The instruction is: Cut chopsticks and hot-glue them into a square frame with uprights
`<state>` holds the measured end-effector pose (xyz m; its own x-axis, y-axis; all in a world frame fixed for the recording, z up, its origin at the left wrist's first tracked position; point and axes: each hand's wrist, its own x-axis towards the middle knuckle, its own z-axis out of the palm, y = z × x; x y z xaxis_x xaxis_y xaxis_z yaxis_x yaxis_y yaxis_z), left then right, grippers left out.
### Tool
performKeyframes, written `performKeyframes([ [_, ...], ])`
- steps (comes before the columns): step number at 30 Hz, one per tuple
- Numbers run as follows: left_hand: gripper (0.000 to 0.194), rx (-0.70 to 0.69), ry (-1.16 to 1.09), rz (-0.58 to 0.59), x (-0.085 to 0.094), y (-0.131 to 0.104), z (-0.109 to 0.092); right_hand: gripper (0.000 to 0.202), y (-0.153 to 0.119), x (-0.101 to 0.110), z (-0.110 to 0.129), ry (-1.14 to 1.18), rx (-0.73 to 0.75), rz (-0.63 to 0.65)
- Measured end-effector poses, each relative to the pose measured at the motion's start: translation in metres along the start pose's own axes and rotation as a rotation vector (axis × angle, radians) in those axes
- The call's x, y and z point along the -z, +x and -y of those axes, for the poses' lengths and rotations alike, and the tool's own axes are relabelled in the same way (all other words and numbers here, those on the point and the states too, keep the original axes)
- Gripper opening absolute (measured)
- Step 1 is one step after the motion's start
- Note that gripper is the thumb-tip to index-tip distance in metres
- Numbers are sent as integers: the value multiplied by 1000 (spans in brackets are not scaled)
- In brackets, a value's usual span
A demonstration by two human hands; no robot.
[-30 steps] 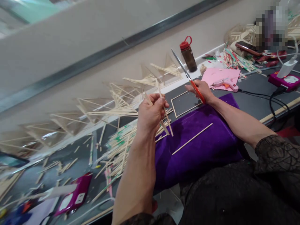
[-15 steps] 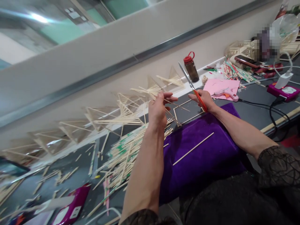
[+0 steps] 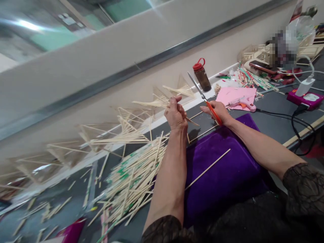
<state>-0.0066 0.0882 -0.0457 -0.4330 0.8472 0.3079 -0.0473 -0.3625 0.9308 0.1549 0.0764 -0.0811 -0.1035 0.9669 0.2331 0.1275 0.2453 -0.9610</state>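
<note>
My left hand (image 3: pixel 175 114) is closed with its fingers curled round a thin wooden stick (image 3: pixel 192 122), whose end sticks out towards the right. How many sticks it holds is hidden by the palm. In my right hand (image 3: pixel 218 113) are scissors (image 3: pixel 212 109) with orange handles, the blades pointing up and away to the left; its fingers reach towards my left hand. Below both hands, a frame of thin sticks (image 3: pixel 204 132) lies on the grey table, partly covered by my left hand. A single loose stick (image 3: pixel 210 167) rests on the purple cloth (image 3: pixel 225 175) nearest me.
A large pile of sticks (image 3: pixel 136 175) lies left of my forearm. Stick models (image 3: pixel 126 131) stand along the wall. Beyond my hands is a brown bottle (image 3: pixel 203 79) with a red cap. A pink glue gun (image 3: pixel 244 103) lies on pink paper (image 3: pixel 227 94), its black cord running right.
My left hand's fingers have curled in from a more spread pose, and less of the sticks shows beyond it. The view has shifted slightly. My right hand still holds the scissors.
</note>
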Motion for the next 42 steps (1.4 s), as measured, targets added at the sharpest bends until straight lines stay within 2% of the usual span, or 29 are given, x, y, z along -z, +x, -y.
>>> performKeyframes([
  [6, 48, 2, 55, -14, -2, -11, 11, 52, 3, -3, -4, 15, 7, 20],
  [12, 49, 43, 93, 112, -4, -18, 7, 50, 0, -3, 1, -13, -22, 26],
  [17, 40, 20, 103, 149, 1, -15, 7, 50, -1, -2, 2, -46, -19, 32],
  [24, 36, 62, 52, 243, 0, -22, 21, 52, -1, -4, 1, -88, -21, 31],
  [28, 45, 82, 20, 178, -1, -20, 24, 53, -1, -5, -1, -82, -10, 36],
  [34, 61, 103, 7, 34, -9, -14, 15, 53, -1, -5, 1, -58, -12, 59],
  [38, 64, 112, 28, 51, -15, -19, 17, 52, -1, -5, 2, -41, -15, 64],
  [42, 62, 56, 21, 51, -13, -20, 26, 52, 0, -5, 2, -10, -11, 50],
])
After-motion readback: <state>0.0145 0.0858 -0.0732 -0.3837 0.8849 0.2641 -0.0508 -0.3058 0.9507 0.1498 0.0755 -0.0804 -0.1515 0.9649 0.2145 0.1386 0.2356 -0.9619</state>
